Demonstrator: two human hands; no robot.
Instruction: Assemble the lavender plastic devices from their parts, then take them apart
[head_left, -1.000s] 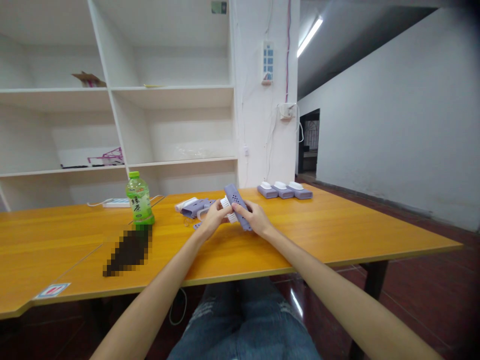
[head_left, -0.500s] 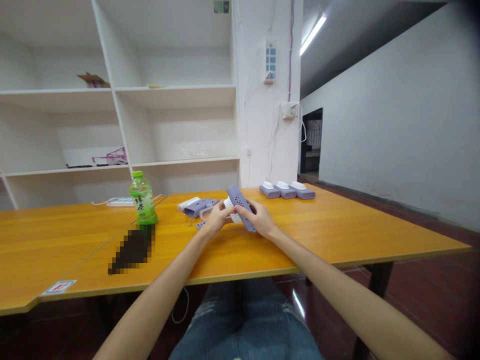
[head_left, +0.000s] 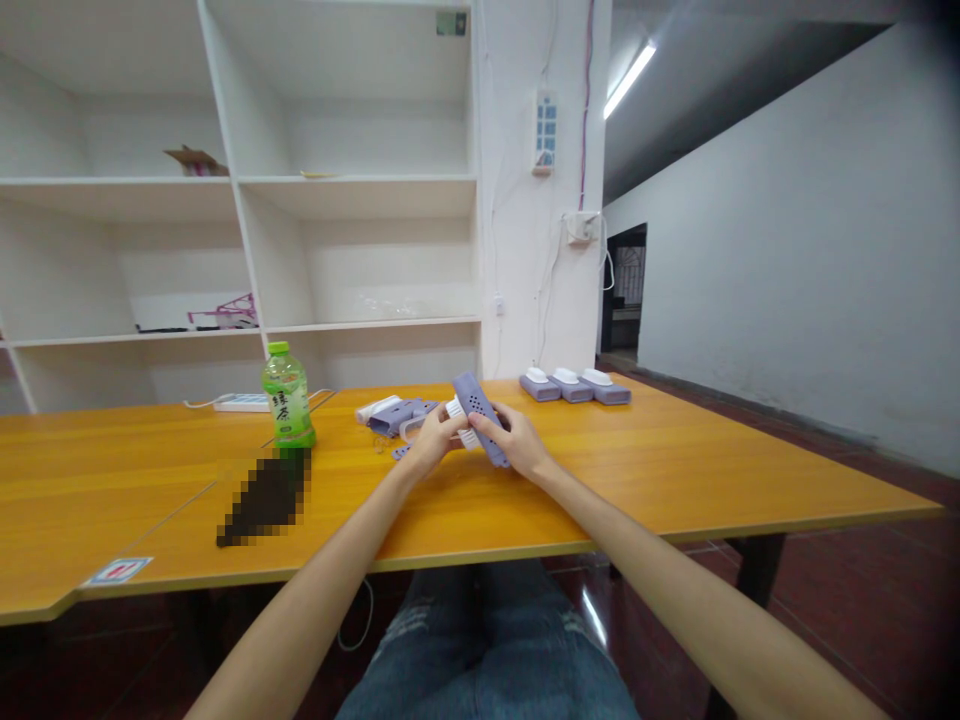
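Observation:
Both hands are above the table, closed on one purple plastic case (head_left: pixel 472 395) with a row of small dark holes. It is tilted, its upper end leaning left. My left hand (head_left: pixel 433 436) grips a white ribbed part (head_left: pixel 468 438) on the left side of the case. Wrapped around the right side of the case is my right hand (head_left: pixel 523 441), its thumb lying across the face. Just behind my left hand lie several loose purple pieces (head_left: pixel 390 418) and a white piece (head_left: pixel 373 408). A small purple plate with holes (head_left: pixel 401 452) rests beside my left wrist.
Three purple cases with white tops (head_left: pixel 576 386) stand in a row at the table's back right. A green tea bottle (head_left: pixel 289 400) is to the left, near a pixelated dark patch (head_left: pixel 266 497). Behind it lies a power strip (head_left: pixel 241 402). White shelves (head_left: pixel 360 180) rise behind the table.
The view has shifted slightly. Both hands keep their hold on the purple case, which has barely moved.

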